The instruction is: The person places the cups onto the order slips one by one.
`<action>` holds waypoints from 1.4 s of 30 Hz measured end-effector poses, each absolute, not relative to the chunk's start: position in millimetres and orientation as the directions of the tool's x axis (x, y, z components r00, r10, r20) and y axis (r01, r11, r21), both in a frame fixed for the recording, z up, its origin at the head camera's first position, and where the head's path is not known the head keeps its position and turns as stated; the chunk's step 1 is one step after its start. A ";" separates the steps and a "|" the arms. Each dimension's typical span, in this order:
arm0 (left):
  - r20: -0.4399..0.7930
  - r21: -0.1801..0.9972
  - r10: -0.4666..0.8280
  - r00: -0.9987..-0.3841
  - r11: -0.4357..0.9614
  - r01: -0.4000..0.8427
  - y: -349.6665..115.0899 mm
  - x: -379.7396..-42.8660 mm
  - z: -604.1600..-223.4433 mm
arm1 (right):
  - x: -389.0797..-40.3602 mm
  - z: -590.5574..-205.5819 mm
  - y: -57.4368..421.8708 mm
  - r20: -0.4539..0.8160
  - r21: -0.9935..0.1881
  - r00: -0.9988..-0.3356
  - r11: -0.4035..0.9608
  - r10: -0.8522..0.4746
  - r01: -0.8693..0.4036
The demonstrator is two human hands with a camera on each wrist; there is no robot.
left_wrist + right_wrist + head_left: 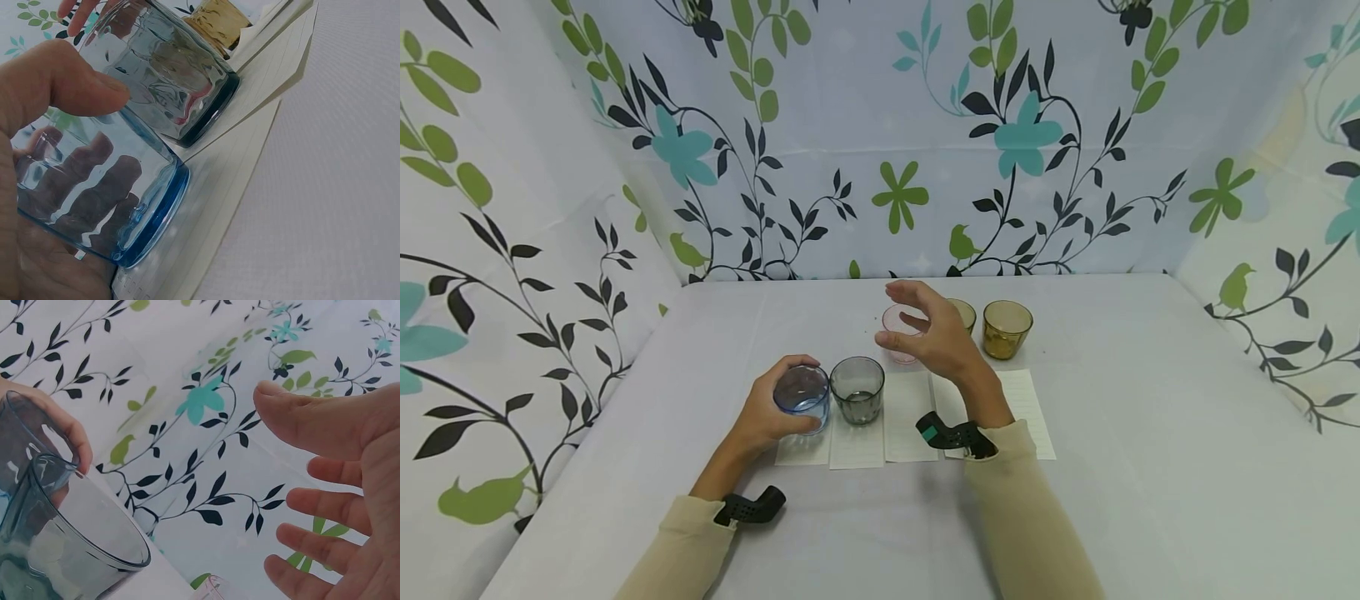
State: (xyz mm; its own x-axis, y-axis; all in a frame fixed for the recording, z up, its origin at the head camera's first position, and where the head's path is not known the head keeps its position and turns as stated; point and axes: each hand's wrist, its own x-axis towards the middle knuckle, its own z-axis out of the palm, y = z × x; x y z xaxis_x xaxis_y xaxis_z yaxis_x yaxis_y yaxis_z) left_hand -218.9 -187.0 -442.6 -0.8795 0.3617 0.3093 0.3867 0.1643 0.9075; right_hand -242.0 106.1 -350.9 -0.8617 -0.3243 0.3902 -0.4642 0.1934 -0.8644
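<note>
So a counter (1150, 417) covered in white is shown, closed in at the back and sides by white cloth (857, 92) printed with vines, flowers and birds. Lined paper strips (856, 450) are laid side by side on it.

Five glasses are set out. The blue glass (802, 398) is held at the leftmost strip by the left grip (765, 410), pinched between thumb and curled fingers (which can be seen right through it from the left wrist). Whether its base is touching the paper can't be told. The grey glass (857, 392) is stood just beside it. Farther back, the pink glass (901, 357) and one amber glass (962, 312) are partly hidden by the right grip (943, 337), spread with thumb well off the fingers; the other amber glass (1007, 330) is left uncovered.

The blue glass is pointed mouth up, long axis roughly vertical.
</note>
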 end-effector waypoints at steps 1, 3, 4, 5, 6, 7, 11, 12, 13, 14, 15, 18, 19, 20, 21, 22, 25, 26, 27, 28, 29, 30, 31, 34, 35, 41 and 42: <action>0.308 0.908 0.362 -0.880 0.164 0.386 -186.9 -218.9 -442.8 | -241.8 -350.7 106.4 0.398 -0.862 -0.860 0.190 -0.319 -0.470; 0.309 0.908 0.363 -0.879 0.162 0.386 -186.7 -218.8 -443.0 | -241.9 -350.9 106.6 0.409 -0.858 -0.859 0.190 -0.308 -0.477; 0.309 0.908 0.363 -0.879 0.162 0.386 -186.6 -218.6 -443.1 | -242.1 -351.2 106.6 0.413 -0.857 -0.859 0.190 -0.303 -0.479; 0.308 0.908 0.364 -0.879 0.162 0.386 -186.6 -218.6 -443.2 | -242.5 -351.6 106.6 0.416 -0.856 -0.860 0.191 -0.297 -0.480; 0.309 0.908 0.364 -0.879 0.162 0.386 -186.6 -218.4 -443.1 | -242.4 -351.8 106.6 0.418 -0.856 -0.861 0.193 -0.289 -0.480; 0.309 0.907 0.363 -0.879 0.165 0.387 -186.7 -218.6 -443.4 | -242.7 -352.4 106.5 0.422 -0.855 -0.862 0.192 -0.280 -0.481; 0.312 0.904 0.362 -0.878 0.172 0.392 -186.9 -218.9 -443.2 | -244.9 -355.8 105.6 0.439 -0.855 -0.868 0.188 -0.233 -0.483; 0.312 0.903 0.361 -0.879 0.173 0.392 -186.9 -218.8 -443.0 | -245.5 -356.9 105.3 0.443 -0.854 -0.869 0.190 -0.221 -0.484; 0.313 0.902 0.360 -0.879 0.176 0.393 -187.0 -219.0 -443.0 | -246.4 -358.2 105.0 0.448 -0.853 -0.868 0.190 -0.213 -0.486; 0.313 0.903 0.360 -0.879 0.176 0.393 -187.0 -218.9 -442.8 | -247.3 -359.3 104.6 0.450 -0.853 -0.869 0.191 -0.205 -0.486; 0.312 0.903 0.359 -0.880 0.176 0.392 -187.0 -218.8 -442.6 | -247.8 -360.3 104.3 0.452 -0.852 -0.869 0.193 -0.200 -0.487; 0.312 0.904 0.359 -0.880 0.174 0.391 -186.9 -218.5 -442.0 | -249.5 -362.8 103.7 0.456 -0.849 -0.870 0.200 -0.188 -0.489; 0.312 0.903 0.360 -0.879 0.174 0.392 -186.9 -218.4 -441.9 | -249.5 -363.2 103.5 0.459 -0.848 -0.869 0.202 -0.186 -0.491; 0.312 0.903 0.362 -0.878 0.173 0.392 -186.8 -218.4 -441.7 | -250.0 -363.7 103.5 0.459 -0.847 -0.870 0.206 -0.182 -0.490; 0.313 0.903 0.362 -0.878 0.173 0.393 -186.6 -218.3 -441.5 | -250.0 -364.2 103.5 0.460 -0.847 -0.870 0.209 -0.178 -0.490; 0.314 0.902 0.363 -0.877 0.173 0.395 -186.6 -218.5 -441.6 | -250.4 -364.9 103.5 0.460 -0.847 -0.871 0.210 -0.173 -0.489; 0.318 0.901 0.366 -0.875 0.172 0.399 -186.7 -218.7 -442.0 | -251.4 -367.8 103.6 0.454 -0.850 -0.878 0.219 -0.155 -0.478; 0.319 0.900 0.366 -0.874 0.171 0.400 -186.8 -218.9 -442.3 | -252.0 -369.2 103.6 0.448 -0.853 -0.882 0.223 -0.147 -0.471; 0.320 0.901 0.366 -0.874 0.169 0.400 -186.9 -218.9 -442.5 | -252.4 -370.6 103.5 0.443 -0.857 -0.886 0.226 -0.140 -0.464; 0.320 0.901 0.366 -0.874 0.168 0.400 -187.1 -218.8 -442.9 | -253.2 -372.2 103.4 0.437 -0.859 -0.889 0.229 -0.134 -0.457; 0.320 0.901 0.366 -0.874 0.166 0.400 -187.3 -218.8 -443.2 | -253.9 -373.8 103.3 0.433 -0.861 -0.892 0.232 -0.129 -0.452; 0.321 0.901 0.366 -0.874 0.166 0.400 -187.4 -218.8 -443.5 | -254.1 -375.0 103.1 0.429 -0.864 -0.895 0.233 -0.125 -0.447; 0.320 0.902 0.365 -0.874 0.163 0.399 -187.3 -218.5 -443.2 | -254.4 -376.3 102.9 0.426 -0.866 -0.896 0.232 -0.122 -0.443; 0.319 0.903 0.364 -0.875 0.162 0.397 -187.0 -218.5 -442.9 | -255.6 -379.2 102.7 0.425 -0.868 -0.897 0.227 -0.120 -0.441; 0.320 0.903 0.364 -0.875 0.162 0.397 -186.9 -218.6 -442.7 | -255.7 -379.7 102.6 0.424 -0.869 -0.898 0.226 -0.120 -0.440; 0.318 0.904 0.365 -0.875 0.162 0.396 -187.1 -218.8 -442.1 | -258.0 -383.6 102.0 0.417 -0.871 -0.902 0.236 -0.113 -0.432; 0.318 0.903 0.364 -0.875 0.164 0.396 -187.3 -218.7 -442.2 | -258.3 -384.3 101.6 0.417 -0.870 -0.902 0.238 -0.112 -0.431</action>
